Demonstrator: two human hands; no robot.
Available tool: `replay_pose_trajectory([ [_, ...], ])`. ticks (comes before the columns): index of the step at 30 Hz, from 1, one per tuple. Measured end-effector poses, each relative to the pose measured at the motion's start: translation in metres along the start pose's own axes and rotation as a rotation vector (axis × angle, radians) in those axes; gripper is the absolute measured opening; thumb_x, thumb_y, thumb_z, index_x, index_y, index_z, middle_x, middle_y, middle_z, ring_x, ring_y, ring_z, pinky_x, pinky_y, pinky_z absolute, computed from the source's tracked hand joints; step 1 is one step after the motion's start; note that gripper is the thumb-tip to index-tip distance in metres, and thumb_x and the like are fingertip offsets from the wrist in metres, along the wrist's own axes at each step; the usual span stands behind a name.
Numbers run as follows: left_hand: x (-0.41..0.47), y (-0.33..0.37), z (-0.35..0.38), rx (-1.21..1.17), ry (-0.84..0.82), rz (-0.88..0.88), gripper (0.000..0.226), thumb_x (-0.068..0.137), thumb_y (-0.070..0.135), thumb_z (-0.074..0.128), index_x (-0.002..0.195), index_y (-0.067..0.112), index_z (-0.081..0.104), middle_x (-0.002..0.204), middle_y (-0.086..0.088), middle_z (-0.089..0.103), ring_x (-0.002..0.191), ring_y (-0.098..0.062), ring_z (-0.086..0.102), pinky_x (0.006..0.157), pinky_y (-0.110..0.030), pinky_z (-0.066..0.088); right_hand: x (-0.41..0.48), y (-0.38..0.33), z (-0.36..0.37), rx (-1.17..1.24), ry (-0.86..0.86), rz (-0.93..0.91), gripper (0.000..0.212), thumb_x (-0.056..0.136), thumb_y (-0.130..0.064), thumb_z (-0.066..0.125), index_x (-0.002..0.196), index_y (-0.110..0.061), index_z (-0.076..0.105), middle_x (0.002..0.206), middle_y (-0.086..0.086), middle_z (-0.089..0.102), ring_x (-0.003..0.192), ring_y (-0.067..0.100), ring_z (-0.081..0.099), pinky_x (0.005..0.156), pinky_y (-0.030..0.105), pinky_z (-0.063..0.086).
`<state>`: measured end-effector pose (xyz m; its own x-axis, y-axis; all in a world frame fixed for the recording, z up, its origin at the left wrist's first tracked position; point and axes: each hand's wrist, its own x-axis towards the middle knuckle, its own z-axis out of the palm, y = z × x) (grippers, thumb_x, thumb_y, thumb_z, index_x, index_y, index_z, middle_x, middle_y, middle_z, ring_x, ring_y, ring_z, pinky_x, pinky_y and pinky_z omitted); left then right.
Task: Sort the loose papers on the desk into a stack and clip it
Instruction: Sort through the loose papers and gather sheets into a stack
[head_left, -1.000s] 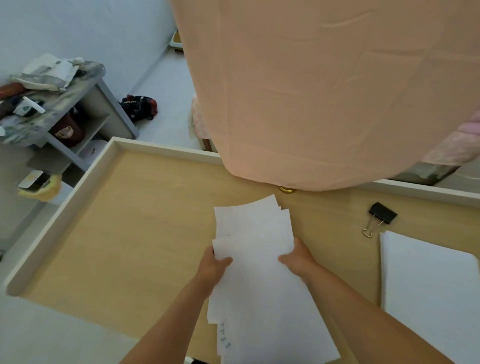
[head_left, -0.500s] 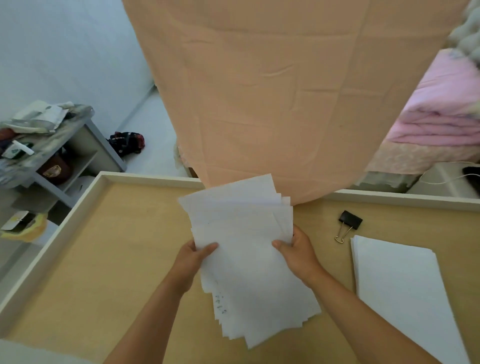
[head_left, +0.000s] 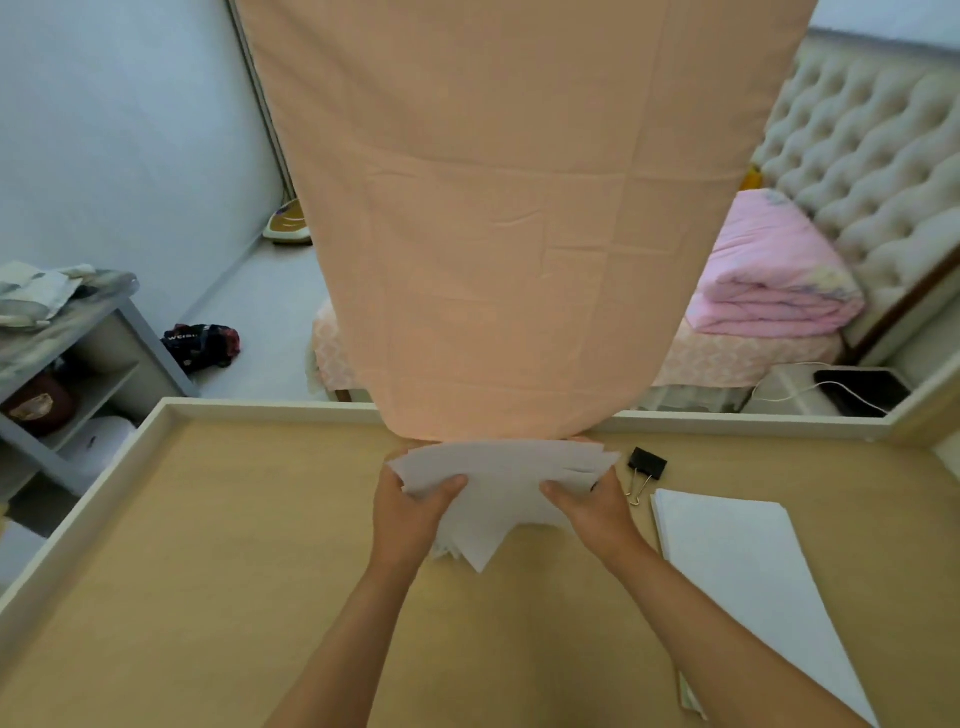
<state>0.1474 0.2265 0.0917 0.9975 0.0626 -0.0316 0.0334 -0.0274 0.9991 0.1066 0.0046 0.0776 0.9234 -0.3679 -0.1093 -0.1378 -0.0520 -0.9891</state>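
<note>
While the left hand (head_left: 410, 512) and right hand (head_left: 592, 506) pinch the fanned papers (head_left: 504, 478), long axis left-right, over the desk (head_left: 234, 545), the binder clip (head_left: 645, 464) lies just beside the right hand.

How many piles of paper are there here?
2. A fanned bunch is gripped by the left hand and right hand over the desk. A neat stack lies at the right, near the clip. No others show.
</note>
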Motion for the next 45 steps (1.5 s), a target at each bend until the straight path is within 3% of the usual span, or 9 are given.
replay_pose_trajectory([
  [10, 0.021, 0.005, 0.007, -0.038, -0.052, -0.014, 0.047, 0.073, 0.019, 0.085, 0.114, 0.024, 0.064, 0.105, 0.01, 0.071, 0.093, -0.003, 0.069, 0.072, -0.024, 0.057, 0.01, -0.015, 0.009, 0.11, 0.151, 0.013, 0.032, 0.088, -0.007, 0.065, 0.115, -0.024, 0.061, 0.108, -0.005, 0.071, 0.099, 0.014, 0.068, 0.082, 0.032, 0.053],
  [14, 0.025, -0.012, 0.001, 0.046, -0.162, -0.058, 0.051, 0.071, 0.021, 0.087, 0.114, 0.027, 0.061, 0.107, 0.009, 0.07, 0.097, -0.008, 0.069, 0.077, -0.034, 0.058, 0.008, -0.01, 0.008, 0.206, 0.136, 0.082, 0.035, 0.09, 0.002, 0.055, 0.115, -0.023, 0.061, 0.105, -0.003, 0.072, 0.102, 0.02, 0.068, 0.079, 0.032, 0.052],
  [17, 0.021, -0.021, 0.007, 0.144, -0.233, 0.004, 0.041, 0.072, 0.028, 0.078, 0.108, 0.033, 0.061, 0.102, 0.017, 0.069, 0.095, -0.002, 0.067, 0.073, -0.024, 0.056, 0.007, -0.007, 0.019, 0.174, 0.05, 0.117, 0.044, 0.088, 0.005, 0.053, 0.119, -0.025, 0.059, 0.109, -0.001, 0.072, 0.106, 0.023, 0.066, 0.085, 0.036, 0.052],
  [21, 0.034, -0.014, 0.0, 0.296, -0.21, 0.053, 0.033, 0.088, 0.011, 0.067, 0.12, 0.017, 0.062, 0.102, 0.009, 0.067, 0.099, -0.018, 0.066, 0.07, -0.02, 0.049, 0.013, -0.019, 0.018, 0.059, 0.083, 0.139, 0.052, 0.084, 0.002, 0.061, 0.127, -0.024, 0.046, 0.125, 0.001, 0.062, 0.109, 0.017, 0.061, 0.083, 0.03, 0.05],
  [24, 0.046, 0.009, -0.01, 0.472, -0.336, 0.183, 0.027, 0.09, 0.012, 0.064, 0.114, 0.026, 0.067, 0.095, 0.018, 0.067, 0.089, -0.011, 0.064, 0.071, -0.028, 0.049, 0.021, -0.038, 0.009, -0.278, 0.321, -0.123, 0.088, 0.073, -0.007, 0.076, 0.145, -0.019, 0.029, 0.141, -0.006, 0.038, 0.129, 0.01, 0.04, 0.104, 0.025, 0.037],
  [27, 0.054, 0.034, -0.009, 0.754, -0.429, 0.376, 0.013, 0.091, 0.024, 0.062, 0.095, 0.035, 0.067, 0.083, 0.017, 0.066, 0.08, -0.01, 0.061, 0.066, -0.03, 0.047, 0.028, -0.065, -0.001, -0.545, 0.154, -0.446, 0.087, 0.07, -0.018, 0.082, 0.145, -0.021, 0.038, 0.142, -0.011, 0.04, 0.13, 0.002, 0.035, 0.111, 0.02, 0.03],
  [30, 0.056, 0.05, 0.0, 0.918, -0.448, 0.479, 0.012, 0.092, 0.029, 0.058, 0.099, 0.033, 0.066, 0.088, 0.015, 0.066, 0.083, -0.011, 0.059, 0.061, -0.029, 0.04, 0.03, -0.078, 0.001, -0.586, -0.15, -0.229, 0.047, 0.072, -0.025, 0.083, 0.115, -0.025, 0.065, 0.114, -0.015, 0.064, 0.105, 0.003, 0.059, 0.095, 0.03, 0.048],
  [32, 0.055, 0.054, 0.003, 0.958, -0.466, 0.501, 0.01, 0.092, 0.029, 0.058, 0.099, 0.032, 0.064, 0.09, 0.013, 0.066, 0.086, -0.013, 0.059, 0.061, -0.029, 0.037, 0.032, -0.07, 0.006, -0.539, -0.159, -0.097, 0.031, 0.071, -0.025, 0.084, 0.099, -0.022, 0.072, 0.099, -0.011, 0.072, 0.092, 0.008, 0.067, 0.082, 0.033, 0.055],
  [45, 0.059, 0.02, -0.028, 1.19, -0.628, 0.268, 0.027, 0.08, 0.036, 0.067, 0.106, 0.037, 0.059, 0.101, 0.016, 0.063, 0.093, -0.011, 0.059, 0.069, -0.026, 0.04, 0.01, -0.005, 0.017, -0.272, -0.172, 0.18, 0.022, 0.077, -0.008, 0.079, 0.09, -0.024, 0.071, 0.09, -0.006, 0.073, 0.083, 0.013, 0.07, 0.067, 0.026, 0.055],
])
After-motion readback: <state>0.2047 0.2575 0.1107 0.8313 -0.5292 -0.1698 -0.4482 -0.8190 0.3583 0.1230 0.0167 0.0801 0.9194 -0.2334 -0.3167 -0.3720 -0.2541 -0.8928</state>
